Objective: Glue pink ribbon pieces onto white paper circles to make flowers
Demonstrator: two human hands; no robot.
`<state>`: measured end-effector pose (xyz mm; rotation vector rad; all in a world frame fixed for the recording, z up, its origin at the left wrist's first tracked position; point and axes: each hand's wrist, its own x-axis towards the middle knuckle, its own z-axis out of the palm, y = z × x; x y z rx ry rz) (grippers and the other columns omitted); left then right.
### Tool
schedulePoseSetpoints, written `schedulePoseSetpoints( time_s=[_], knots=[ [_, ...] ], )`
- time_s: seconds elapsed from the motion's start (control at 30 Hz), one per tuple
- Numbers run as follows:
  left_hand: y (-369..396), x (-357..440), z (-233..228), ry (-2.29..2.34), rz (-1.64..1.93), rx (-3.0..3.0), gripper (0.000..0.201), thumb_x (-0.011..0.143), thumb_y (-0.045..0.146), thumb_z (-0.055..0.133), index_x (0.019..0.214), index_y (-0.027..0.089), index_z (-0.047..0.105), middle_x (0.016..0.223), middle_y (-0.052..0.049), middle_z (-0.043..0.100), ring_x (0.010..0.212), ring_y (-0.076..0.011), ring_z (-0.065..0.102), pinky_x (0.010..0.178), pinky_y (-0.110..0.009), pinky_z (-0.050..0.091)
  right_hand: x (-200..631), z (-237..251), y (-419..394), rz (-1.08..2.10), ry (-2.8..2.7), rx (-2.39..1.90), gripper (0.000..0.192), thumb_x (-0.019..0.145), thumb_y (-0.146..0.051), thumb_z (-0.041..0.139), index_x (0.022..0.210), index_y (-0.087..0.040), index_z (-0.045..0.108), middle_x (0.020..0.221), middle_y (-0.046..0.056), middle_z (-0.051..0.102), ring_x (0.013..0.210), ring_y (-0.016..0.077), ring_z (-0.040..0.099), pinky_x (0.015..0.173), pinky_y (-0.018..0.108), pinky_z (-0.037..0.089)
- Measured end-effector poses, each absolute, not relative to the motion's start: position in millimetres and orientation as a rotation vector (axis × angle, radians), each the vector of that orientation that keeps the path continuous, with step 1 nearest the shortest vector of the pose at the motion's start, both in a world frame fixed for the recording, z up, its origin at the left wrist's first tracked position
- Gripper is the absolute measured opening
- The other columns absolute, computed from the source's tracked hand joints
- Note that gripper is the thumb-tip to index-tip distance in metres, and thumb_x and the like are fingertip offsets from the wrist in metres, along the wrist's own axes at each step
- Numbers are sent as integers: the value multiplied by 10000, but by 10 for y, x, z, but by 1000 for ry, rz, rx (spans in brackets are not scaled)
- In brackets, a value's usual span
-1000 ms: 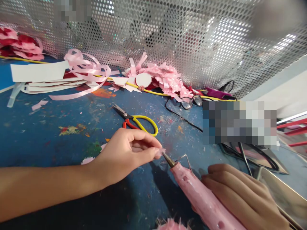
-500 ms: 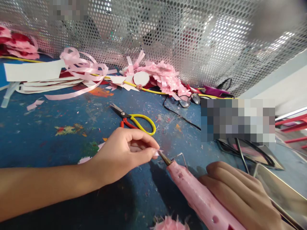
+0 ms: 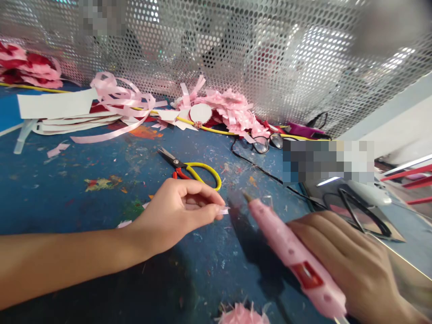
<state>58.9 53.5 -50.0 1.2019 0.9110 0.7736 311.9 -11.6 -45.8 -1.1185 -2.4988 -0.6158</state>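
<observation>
Pinched between the thumb and fingers of my left hand (image 3: 182, 207) is a small piece of pink ribbon (image 3: 224, 210), its end sticking out to the right. My right hand (image 3: 340, 256) is closed around a pink hot glue gun (image 3: 286, 245), whose nozzle points up and left, apart from the ribbon. Just behind my left hand lie scissors (image 3: 202, 167) with yellow and red handles and open blades. At the bottom edge sits a fluffy pink pompom-like flower (image 3: 243, 313), partly cut off by the frame.
Along the back lie curled pink ribbon (image 3: 121, 96), white paper strips (image 3: 74, 123), a white disc (image 3: 200, 113) and a pink petal pile (image 3: 232, 110), before a perforated metal screen (image 3: 202, 49). Eyeglasses (image 3: 261, 144), a black cord (image 3: 256, 167) and a blurred-out patch are at right.
The glue gun has drawn back from the ribbon, up and to the right, and turned to show its red trigger area. My left hand stays nearly still. The view has shifted slightly.
</observation>
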Motion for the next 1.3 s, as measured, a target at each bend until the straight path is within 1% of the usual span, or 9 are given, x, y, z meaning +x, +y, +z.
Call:
schedulePoseSetpoints(
  time_s=[0.1, 0.17, 0.23, 0.3, 0.43, 0.57, 0.73, 0.93, 1.3],
  knots=[
    [538, 589, -507, 905, 771, 1210, 58, 676, 125, 721, 700, 169, 692, 620, 63, 685, 577, -22, 610, 578, -66, 480, 3218, -411, 5, -645, -2453, -1314, 201, 938, -325, 393, 964, -175, 525, 810, 94, 615, 715, 216, 550, 582, 337, 460],
    [535, 586, -507, 892, 774, 1213, 62, 668, 126, 724, 702, 165, 689, 632, 54, 687, 583, -27, 607, 581, -76, 478, 3287, -347, 69, -458, -2481, -1388, 288, 892, -413, 468, 1056, -185, 529, 895, 108, 635, 772, 229, 601, 583, 340, 505],
    [530, 579, -507, 884, 775, 1219, 62, 663, 135, 728, 702, 161, 687, 634, 43, 682, 585, -34, 599, 581, -92, 474, 3316, -261, 98, -215, -2540, -1337, 345, 861, -386, 524, 1160, -214, 521, 1011, 108, 650, 840, 215, 644, 584, 306, 538],
    [526, 570, -510, 870, 768, 1235, 71, 659, 161, 736, 711, 158, 687, 633, 28, 669, 593, -52, 592, 581, -121, 474, 3264, -184, 89, -81, -2520, -1275, 317, 864, -332, 529, 1170, -246, 537, 1078, 95, 646, 909, 202, 652, 615, 287, 552],
    [516, 549, -520, 776, 771, 1291, 90, 667, 203, 729, 728, 155, 682, 719, 3, 643, 633, -91, 597, 584, -184, 479, 2909, -192, 25, -155, -2195, -1309, 93, 854, -241, 580, 943, -256, 603, 966, 60, 611, 904, 177, 612, 744, 314, 537],
    [493, 539, -524, 668, 806, 1352, 50, 692, 178, 715, 726, 160, 682, 826, 7, 620, 645, -73, 594, 593, -177, 481, 2534, -358, 11, -186, -2178, -1149, 146, 805, -190, 635, 947, -216, 611, 955, 57, 580, 915, 184, 572, 788, 350, 515],
    [479, 539, -529, 595, 794, 1374, 35, 714, 137, 705, 722, 166, 686, 858, 20, 610, 673, -52, 597, 617, -144, 491, 2419, -465, 15, -250, -2155, -1021, 168, 761, -133, 659, 918, -181, 622, 912, 45, 580, 860, 170, 553, 879, 394, 487],
    [492, 545, -551, 607, 756, 1404, 25, 724, 162, 707, 735, 166, 685, 862, 10, 608, 703, -70, 591, 646, -162, 493, 2426, -453, -13, -280, -2135, -1002, 118, 769, -124, 661, 857, -200, 640, 878, 30, 598, 815, 156, 563, 773, 346, 495],
    [482, 552, -517, 649, 729, 1422, 32, 742, 196, 683, 748, 170, 666, 855, -2, 628, 721, -96, 599, 658, -188, 497, 2410, -446, -6, -223, -2134, -1002, 124, 781, -92, 632, 833, -205, 631, 873, 33, 606, 814, 155, 558, 770, 362, 492]
  ],
)
